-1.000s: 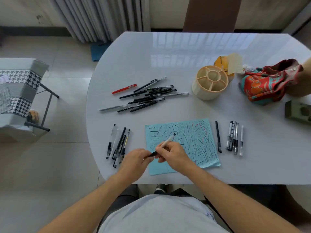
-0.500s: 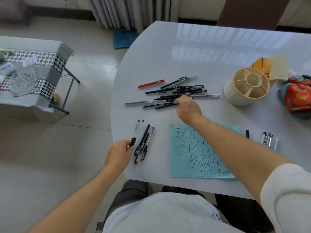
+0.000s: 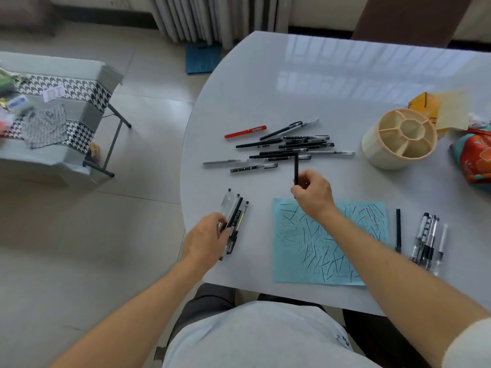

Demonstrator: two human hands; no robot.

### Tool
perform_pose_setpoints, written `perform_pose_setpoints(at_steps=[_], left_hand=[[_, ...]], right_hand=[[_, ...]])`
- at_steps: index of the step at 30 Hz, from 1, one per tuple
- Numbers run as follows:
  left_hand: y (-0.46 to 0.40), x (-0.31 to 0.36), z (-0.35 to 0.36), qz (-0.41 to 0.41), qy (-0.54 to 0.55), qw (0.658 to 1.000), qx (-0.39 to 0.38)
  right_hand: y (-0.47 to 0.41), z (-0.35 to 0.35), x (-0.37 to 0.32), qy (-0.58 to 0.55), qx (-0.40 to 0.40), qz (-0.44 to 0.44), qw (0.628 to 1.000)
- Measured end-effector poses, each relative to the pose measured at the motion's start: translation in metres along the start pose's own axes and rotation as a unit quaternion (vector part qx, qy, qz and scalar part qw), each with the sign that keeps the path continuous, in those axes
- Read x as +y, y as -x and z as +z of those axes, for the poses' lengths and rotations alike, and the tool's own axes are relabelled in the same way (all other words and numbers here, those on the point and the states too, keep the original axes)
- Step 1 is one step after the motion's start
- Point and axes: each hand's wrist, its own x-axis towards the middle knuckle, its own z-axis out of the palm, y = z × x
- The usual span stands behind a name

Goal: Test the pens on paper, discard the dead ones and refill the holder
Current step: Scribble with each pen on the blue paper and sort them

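1. Black pen (image 3: 296, 167) held upright in the right hand (image 3: 313, 193), fingers curled round its lower end, just above the far edge of the blue paper (image 3: 329, 243).
2. Cap apparently not yet off, though too blurred to be sure; best uncapped first, then tip brought down onto a bare patch of the paper, since most of the sheet was already crowded with strokes.
3. Short firm stroke advised, with the sheet kept flat, so a faint line could be told from a dead one.
4. Left hand (image 3: 207, 240) resting on the left pen group (image 3: 235, 221) at the table (image 3: 345, 83) edge, fingers bent over the near ends; whether gripping any pen, impossible to tell.
5. Untested pile (image 3: 281, 150) lying beyond the paper, with a red pen (image 3: 245, 132) at its far left.
6. Another pen group (image 3: 427, 239) lying right of the paper.
7. Holder (image 3: 372, 144) standing far right, its compartments showing no pens, refill still to come.
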Motion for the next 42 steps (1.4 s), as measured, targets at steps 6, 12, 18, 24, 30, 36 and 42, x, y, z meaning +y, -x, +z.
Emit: perform_pose_setpoints(at_steps=[6, 12, 18, 24, 30, 36, 42], left_hand=[[0.01, 0.065, 0.018, 0.118, 0.1, 0.978, -0.143], [0.019, 0.103, 0.051, 0.189, 0.03, 0.937, -0.293], [0.022, 0.108, 0.067, 0.212, -0.044, 0.95, -0.225], [0.024, 0.108, 0.072, 0.205, -0.099, 0.957, -0.179], [0.033, 0.084, 0.071, 0.255, -0.113, 0.949, -0.147], [0.04, 0.07, 0.071, 0.34, -0.142, 0.916, -0.156], [0.042, 0.066, 0.069, 0.34, -0.134, 0.919, -0.149]], right_hand=[[0.104, -0.004, 0.022, -0.361, -0.073, 0.16, 0.916], [0.152, -0.01, 0.042, -0.372, -0.119, 0.169, 0.905], [0.16, -0.014, 0.052, -0.347, -0.032, 0.181, 0.92], [0.149, -0.009, 0.06, -0.393, 0.039, 0.256, 0.882], [0.131, -0.02, 0.079, -0.312, -0.006, 0.202, 0.928], [0.142, 0.002, 0.074, -0.1, -0.041, 0.042, 0.993], [0.15, 0.009, 0.072, -0.031, -0.022, -0.017, 0.999]])
